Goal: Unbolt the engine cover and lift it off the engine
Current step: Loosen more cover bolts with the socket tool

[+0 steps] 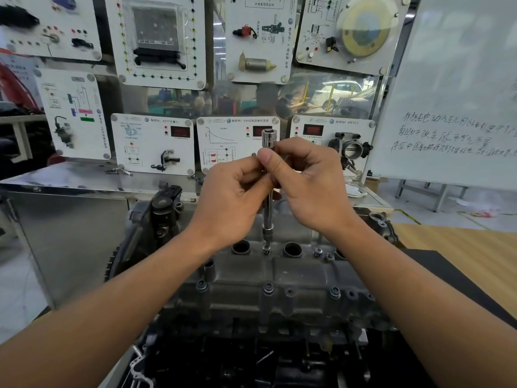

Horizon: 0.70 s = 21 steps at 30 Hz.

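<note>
Head view: The person's two hands are up in the middle, close together, almost touching. The left hand (237, 191) has its fingers curled and pinches a long thin metal tool (270, 208) near the top. The right hand (307, 189) pinches the same tool from the other side, with its thumb pressed on the front. The tool stands straight up. Its round silver top sticks out just above the fingers.

The tool runs down below the hands, and its bottom end sits on a small bolt (265, 250). That bolt is in the grey engine cover (293, 275), which lies right under the hands and between the two arms, on top of the engine. Two round dark holes (241, 246) are in the cover, one below each hand, on either side of the bolt. Three more bolts (268, 288) sit in a row along the cover's edge, closer to the person than the hands.

Behind the hands is a wall of white boards (154, 144) with car parts on them. Far past the right hand stands a whiteboard (461, 79) with writing, with a wooden table (461, 247) below it.
</note>
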### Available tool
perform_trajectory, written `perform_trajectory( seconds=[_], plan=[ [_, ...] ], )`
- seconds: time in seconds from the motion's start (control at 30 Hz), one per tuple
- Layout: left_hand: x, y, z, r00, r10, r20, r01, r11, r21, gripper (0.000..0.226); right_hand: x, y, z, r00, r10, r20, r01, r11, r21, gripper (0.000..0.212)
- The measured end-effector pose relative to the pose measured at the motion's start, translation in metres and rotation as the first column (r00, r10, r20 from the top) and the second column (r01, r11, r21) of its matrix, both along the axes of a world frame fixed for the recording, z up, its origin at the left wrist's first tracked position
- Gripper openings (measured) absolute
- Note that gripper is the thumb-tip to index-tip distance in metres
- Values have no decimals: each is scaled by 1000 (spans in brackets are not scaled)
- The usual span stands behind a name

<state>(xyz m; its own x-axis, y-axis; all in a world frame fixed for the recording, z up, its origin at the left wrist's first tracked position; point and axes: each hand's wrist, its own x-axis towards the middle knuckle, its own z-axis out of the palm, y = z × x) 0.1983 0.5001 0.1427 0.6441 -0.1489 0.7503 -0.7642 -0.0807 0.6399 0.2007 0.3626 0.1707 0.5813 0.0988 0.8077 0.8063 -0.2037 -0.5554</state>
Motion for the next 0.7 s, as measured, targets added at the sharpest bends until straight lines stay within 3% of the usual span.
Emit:
perform_trajectory(
  seconds=[0.3, 0.43, 0.5, 0.63, 0.7],
  plan=[
    [2, 7, -2, 989, 122, 79, -126, 990, 55, 17, 3, 5, -5, 999, 16, 41, -13, 997, -80, 12],
    [4, 13, -7, 987, -52, -153, 86, 971, 223, 28, 12, -7, -9, 995, 76, -61, -77, 997, -20, 21],
    [5, 11, -14, 977, -58, -206, 123, 941, 315, 32, 17, -12, -11, 988, 108, -106, -109, 994, 1, 23],
    [7, 6, -17, 988, 116, -97, -81, 947, 310, 19, 20, -6, -25, 987, 143, -76, -139, 989, 53, 3],
    [8, 6, -18, 977, 206, -61, -180, 941, 286, 23, 21, -1, -35, 992, 123, -38, -117, 986, 122, 10]
  ],
)
